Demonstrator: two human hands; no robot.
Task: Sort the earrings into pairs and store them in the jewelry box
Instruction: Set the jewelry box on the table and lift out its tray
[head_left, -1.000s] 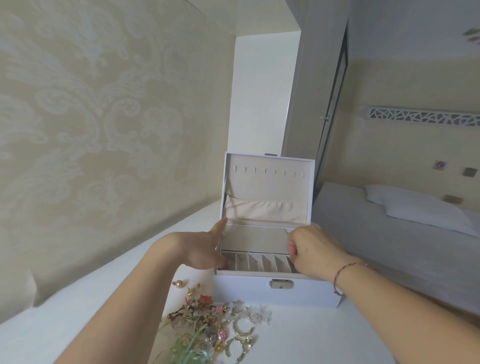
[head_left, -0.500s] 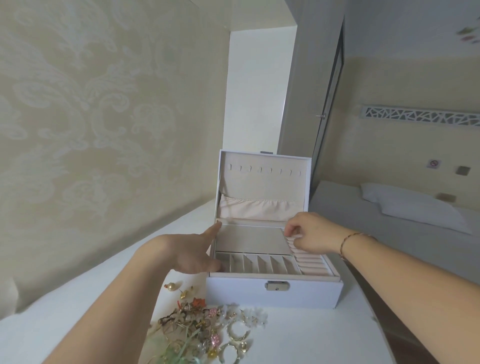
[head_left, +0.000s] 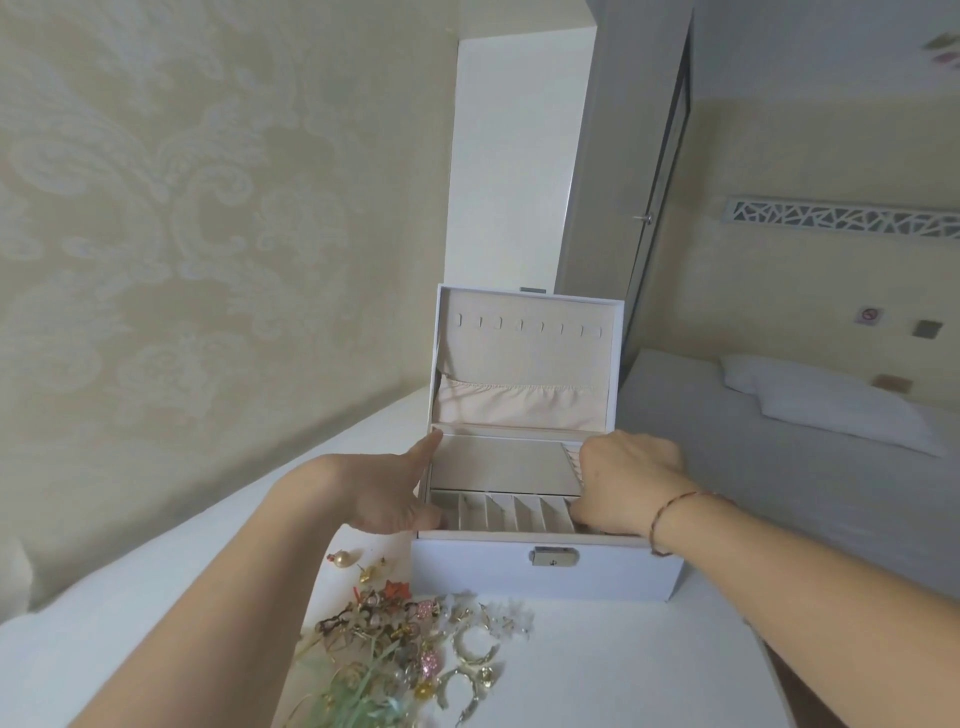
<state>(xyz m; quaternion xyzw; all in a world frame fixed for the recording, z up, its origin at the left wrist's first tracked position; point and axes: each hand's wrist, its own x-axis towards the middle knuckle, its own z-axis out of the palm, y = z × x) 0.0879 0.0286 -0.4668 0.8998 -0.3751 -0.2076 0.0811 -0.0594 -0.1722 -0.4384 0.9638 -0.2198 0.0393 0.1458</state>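
A white jewelry box (head_left: 545, 577) stands on the white table with its lid upright. Its beige top tray shows a row of narrow slots along the front and one wide compartment behind them. My left hand (head_left: 387, 493) grips the box's left rim, thumb in the first slot and index finger stretched along the edge. My right hand (head_left: 626, 486) lies curled over the tray's right side, and its fingertips are hidden down in the tray. A tangled heap of earrings (head_left: 410, 649) lies in front of the box, with a pearl earring (head_left: 343, 558) apart at the left.
Patterned wallpaper (head_left: 182, 260) runs close along the left of the table (head_left: 623, 675). To the right, lower down, is a bed (head_left: 779, 467) with a white pillow (head_left: 831, 410). A wardrobe and a door stand behind the box.
My right hand has slid from the back of the tray's right side toward the front right corner. My left hand stays on the left rim. The earrings have not moved.
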